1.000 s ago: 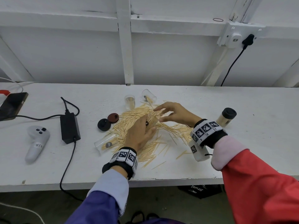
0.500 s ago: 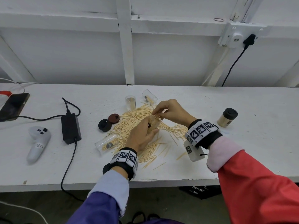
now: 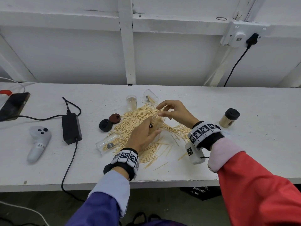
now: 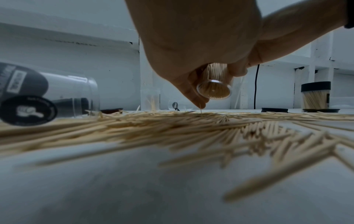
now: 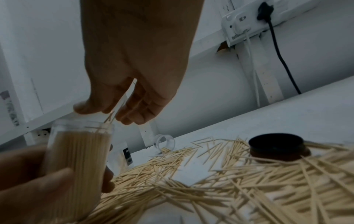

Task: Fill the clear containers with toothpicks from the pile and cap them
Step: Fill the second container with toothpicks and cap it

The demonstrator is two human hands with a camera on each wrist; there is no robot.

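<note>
**Jar nearly full, last picks going in**

White desk [image 3: 244,101] under a white panelled wall carries everything. Spread across its middle is the toothpick pile [image 3: 130,121]. The left hand [image 3: 141,137] sits over the pile, its grip curled round a clear jar [image 5: 78,154] held upright and packed close to the rim. The right hand [image 3: 172,111] hovers at the jar's mouth, thumb and forefinger pinched on what looks like a few picks [image 5: 110,117], though blur makes the count uncertain.

A second ago the right hand lay flat and low on the pile, gathering; now it is lifted and closed over the mouth. So a fresh pinch is on its way in, and by my judgement this jar is close to capping.

One capped jar [image 3: 228,118] stands well apart at the right. Two caps [image 3: 110,121] lie just left of the pile. An empty jar [image 3: 105,144] lies on its side at the near left; two more [image 3: 140,100] sit at the pile's far edge.

In the head view the left hand hides most of the held jar. The left wrist view shows only its base [image 4: 213,90].
</note>
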